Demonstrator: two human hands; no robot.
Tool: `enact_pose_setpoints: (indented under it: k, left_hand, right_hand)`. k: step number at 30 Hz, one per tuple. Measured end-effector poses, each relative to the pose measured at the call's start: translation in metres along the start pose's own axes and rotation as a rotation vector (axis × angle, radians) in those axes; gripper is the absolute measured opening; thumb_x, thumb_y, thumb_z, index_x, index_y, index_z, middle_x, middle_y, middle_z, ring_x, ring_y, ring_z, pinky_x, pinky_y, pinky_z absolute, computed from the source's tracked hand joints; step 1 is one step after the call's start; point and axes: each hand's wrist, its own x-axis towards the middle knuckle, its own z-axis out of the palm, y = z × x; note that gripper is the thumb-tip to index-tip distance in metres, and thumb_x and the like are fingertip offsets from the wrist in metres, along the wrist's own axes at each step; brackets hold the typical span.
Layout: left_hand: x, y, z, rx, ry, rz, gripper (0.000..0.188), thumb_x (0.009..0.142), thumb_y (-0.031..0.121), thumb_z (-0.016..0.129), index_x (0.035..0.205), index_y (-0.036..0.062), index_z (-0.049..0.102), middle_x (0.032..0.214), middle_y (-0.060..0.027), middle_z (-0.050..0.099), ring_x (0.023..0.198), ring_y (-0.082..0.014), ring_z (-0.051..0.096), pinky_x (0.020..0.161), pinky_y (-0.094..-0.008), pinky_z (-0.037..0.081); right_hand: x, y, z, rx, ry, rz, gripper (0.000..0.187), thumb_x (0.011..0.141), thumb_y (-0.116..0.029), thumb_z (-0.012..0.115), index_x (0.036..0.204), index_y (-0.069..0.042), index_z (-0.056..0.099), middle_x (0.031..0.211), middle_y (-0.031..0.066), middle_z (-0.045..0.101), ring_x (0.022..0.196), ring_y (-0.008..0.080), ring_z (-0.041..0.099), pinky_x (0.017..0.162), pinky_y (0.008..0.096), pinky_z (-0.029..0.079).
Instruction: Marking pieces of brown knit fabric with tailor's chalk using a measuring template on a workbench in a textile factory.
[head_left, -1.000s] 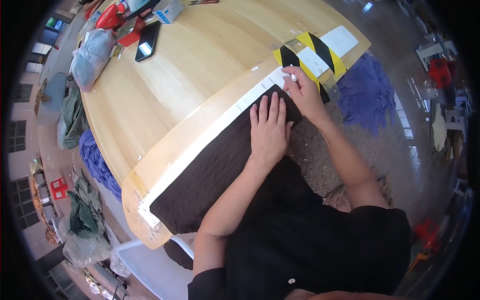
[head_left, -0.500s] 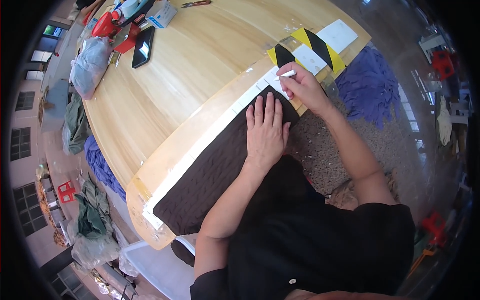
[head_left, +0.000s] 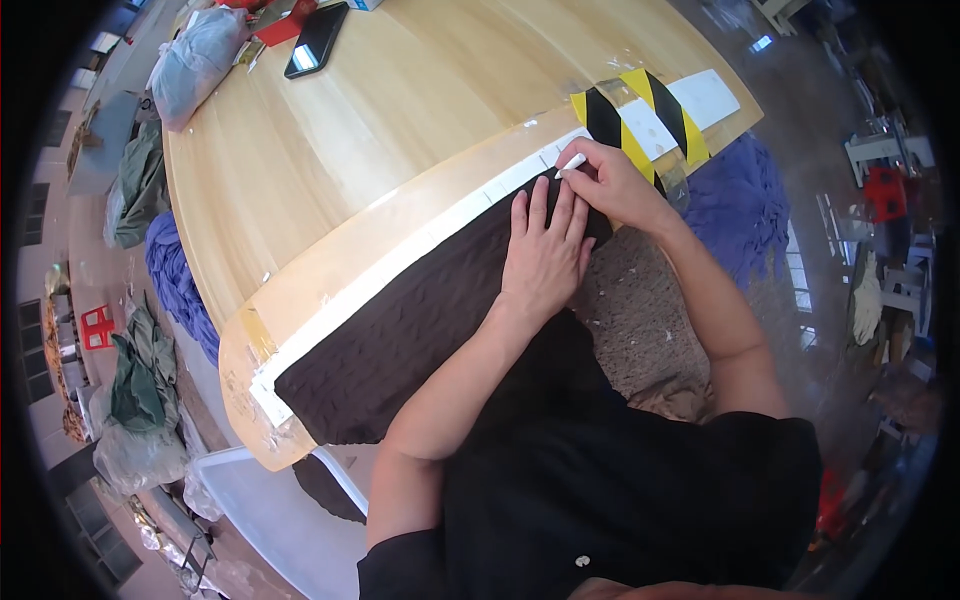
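A dark brown piece of textured knit fabric point(head_left: 400, 310) lies lengthwise along the near edge of the table. My left hand point(head_left: 545, 245) rests flat on its right part, fingers stretched out. Pinched in my right hand point(head_left: 610, 185) is a short white stick of chalk point(head_left: 571, 165), its tip at the fabric's upper right edge beside my left fingertips. Along the far edge of the fabric runs a white strip with tick marks point(head_left: 440, 228). My right hand hides the fabric's right corner.
Yellow-and-black tape point(head_left: 660, 110) crosses the strip at the right of the wooden table point(head_left: 400, 110). A phone point(head_left: 316, 40) and a plastic bag point(head_left: 197, 65) lie at the far left. Below the table's left end stands a white tub point(head_left: 270, 510); purple fabric point(head_left: 735, 210) hangs at right.
My right hand has moved down and left, bringing the chalk from above the strip to the fabric's edge. My left hand stays flat on the fabric. The whole view has shifted a little.
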Motion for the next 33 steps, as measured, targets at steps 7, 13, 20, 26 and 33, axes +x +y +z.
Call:
enact_pose_setpoints:
  k: [7, 13, 20, 26, 33]
  left_hand:
    - [-0.001, -0.003, 0.004, 0.038, 0.017, 0.043, 0.044, 0.084, 0.031, 0.052, 0.119, 0.0047, 0.051, 0.120, -0.0140, 0.051, 0.117, -0.0337, 0.041, 0.099, -0.0495, 0.029]
    - [-0.003, -0.004, 0.011, 0.073, 0.001, 0.038, 0.043, 0.084, 0.030, 0.049, 0.118, 0.0039, 0.051, 0.116, -0.0151, 0.053, 0.114, -0.0323, 0.044, 0.093, -0.0477, 0.034]
    - [-0.014, -0.003, 0.021, 0.094, 0.087, -0.016, 0.055, 0.085, 0.032, 0.044, 0.132, 0.0050, 0.038, 0.140, -0.0154, 0.035, 0.130, -0.0346, 0.031, 0.107, -0.0510, 0.019]
    - [-0.013, -0.005, 0.029, -0.066, 0.150, -0.023, 0.057, 0.086, 0.037, 0.042, 0.133, 0.0055, 0.036, 0.143, -0.0129, 0.031, 0.133, -0.0367, 0.025, 0.107, -0.0529, 0.017]
    - [-0.011, -0.008, 0.037, 0.006, 0.173, -0.004, 0.055, 0.080, 0.037, 0.053, 0.124, 0.0048, 0.047, 0.137, -0.0157, 0.037, 0.128, -0.0382, 0.030, 0.103, -0.0529, 0.023]
  right_hand:
    - [0.000, -0.034, 0.033, -0.023, 0.073, -0.122, 0.011, 0.082, -0.010, 0.062, 0.086, -0.001, 0.057, 0.070, 0.0075, 0.059, 0.062, 0.0092, 0.052, 0.056, 0.0245, 0.042]
    - [0.010, -0.035, 0.048, -0.298, -0.117, -0.388, 0.013, 0.078, -0.007, 0.059, 0.091, -0.003, 0.057, 0.086, 0.0102, 0.061, 0.078, 0.0233, 0.059, 0.069, 0.0322, 0.045]
    - [0.005, -0.071, 0.078, -0.191, -0.097, -0.148, 0.018, 0.080, -0.018, 0.064, 0.081, -0.001, 0.058, 0.072, 0.0120, 0.061, 0.063, 0.0224, 0.058, 0.058, 0.0310, 0.045]
    - [0.011, -0.062, 0.114, -0.063, -0.223, -0.314, 0.015, 0.080, -0.011, 0.061, 0.089, 0.000, 0.056, 0.069, 0.0121, 0.059, 0.063, 0.0258, 0.057, 0.064, 0.0321, 0.046]
    - [0.009, -0.096, 0.142, -0.034, -0.196, -0.183, 0.022, 0.080, -0.018, 0.065, 0.077, 0.001, 0.055, 0.061, 0.0135, 0.057, 0.054, 0.0239, 0.055, 0.053, 0.0326, 0.043]
